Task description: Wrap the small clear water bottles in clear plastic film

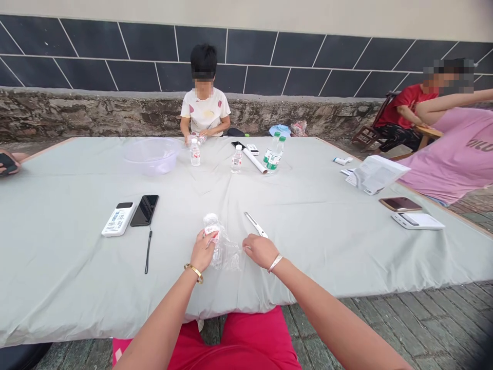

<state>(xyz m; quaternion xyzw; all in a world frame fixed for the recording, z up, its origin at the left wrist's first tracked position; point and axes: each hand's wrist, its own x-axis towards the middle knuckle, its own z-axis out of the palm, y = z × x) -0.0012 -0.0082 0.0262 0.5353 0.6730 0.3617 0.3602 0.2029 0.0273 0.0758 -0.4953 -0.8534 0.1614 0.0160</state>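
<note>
On the cloth in front of me, my left hand [204, 249] is wrapped round a small clear bottle [211, 222] with a white cap and a red-and-white label. Crumpled clear plastic wrap [231, 256] spreads from the bottle's right side. The curled fingers of my right hand [262, 250] pinch the wrap's right edge. Just beyond that hand lies a white utility knife [254, 224], pointing away to the left and touching or almost touching my knuckles.
A pale cloth covers the table [308, 246]. Phones and white power banks [118, 220] lie left and right. Farther back stand a translucent basin [152, 156], small bottles [236, 160], green-capped bottles [274, 156] and a paper roll [254, 160]. A person [204, 108] sits opposite.
</note>
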